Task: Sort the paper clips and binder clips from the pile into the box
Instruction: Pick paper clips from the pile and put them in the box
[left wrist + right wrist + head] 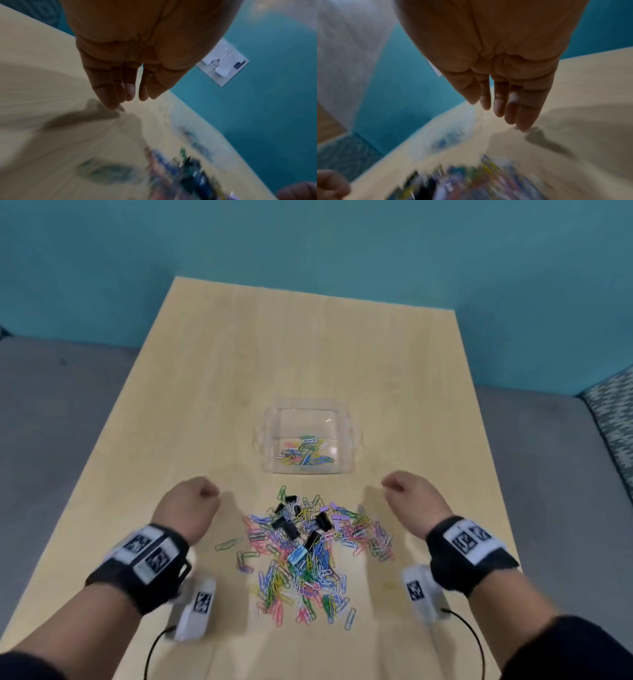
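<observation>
A pile [308, 556] of coloured paper clips lies on the wooden table [308, 344], with black binder clips [284, 525], a light blue one [297, 554] and purple ones [337, 517] in it. Beyond it stands a clear plastic box [308, 414] holding several paper clips. My left hand [191, 505] hovers left of the pile and my right hand [411, 498] hovers right of it. In the wrist views the left hand [132, 97] and right hand [489, 106] hang relaxed, fingers pointing down at the table, holding nothing. The pile [479, 180] shows there as a blur.
A stray green paper clip [226, 543] lies left of the pile. White wrist cameras [197, 611] with black cables hang under both wrists. Grey upholstery [68, 422] flanks the table, and a teal wall [308, 241] rises behind it.
</observation>
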